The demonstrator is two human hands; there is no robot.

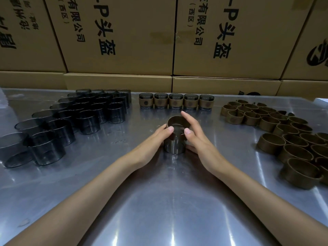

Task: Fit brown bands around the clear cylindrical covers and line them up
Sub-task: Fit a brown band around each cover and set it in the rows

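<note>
At the middle of the tabletop [159, 201] stands a clear cover [173, 145] with a brown band [175, 121] seated round its upper part. The left hand [156, 139] curls round its left side, thumb on the rim; the right hand [193, 134] presses thumb and straightened fingers against the band. The cover looks rigid, smooth and slippery, probably light, so hold the wall low; the band seems pliable and is best pushed evenly at its edge. Five finished covers [175, 101] line the far edge; bare covers [79, 114] at left number perhaps two dozen, loose bands [284, 132] at right similar, hard to count.
</note>
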